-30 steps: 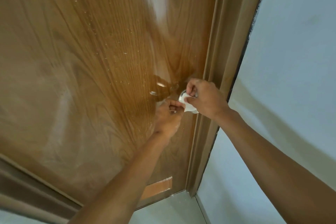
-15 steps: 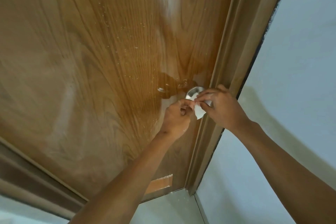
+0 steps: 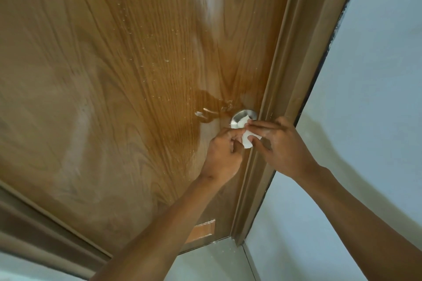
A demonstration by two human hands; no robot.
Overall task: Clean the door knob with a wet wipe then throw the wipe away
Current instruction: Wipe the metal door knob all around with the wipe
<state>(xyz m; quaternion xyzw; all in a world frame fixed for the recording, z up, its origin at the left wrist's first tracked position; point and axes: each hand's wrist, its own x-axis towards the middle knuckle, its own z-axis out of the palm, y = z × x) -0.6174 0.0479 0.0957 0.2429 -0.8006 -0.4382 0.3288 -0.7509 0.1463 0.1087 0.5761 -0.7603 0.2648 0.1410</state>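
door: wood-grain door [image 3: 114, 75] fills upper left and centre of frame, glossy, pale glare patches, small white specks scattered down the middle
frame: brown door frame [image 3: 292, 64] runs diagonally from top right down to lower centre
wall: pale blue-grey wall [image 3: 376, 75] on the right side; dark strip along the frame edge
floor: light floor [image 3: 205, 258] at bottom centre, only a small wedge shows
knob: silver door knob [image 3: 239, 116] right of centre, just beside the frame; lower part covered by wipe and fingers
wipe: white wet wipe [image 3: 246, 139] crumpled, against the knob, between both hands
left hand: left hand [image 3: 223, 155] below the knob, fingers curled in, fingertips at the wipe's left edge; can't tell whether it actually pinches the wipe or the knob
right hand: right hand [image 3: 283, 146] pinches the wipe, index on top, thumb under
hidden: knob shape mostly hidden; dark reflection on the door left of the knob, blurry; orange patch low on the door unclear; both forearms cut off at the bottom edge
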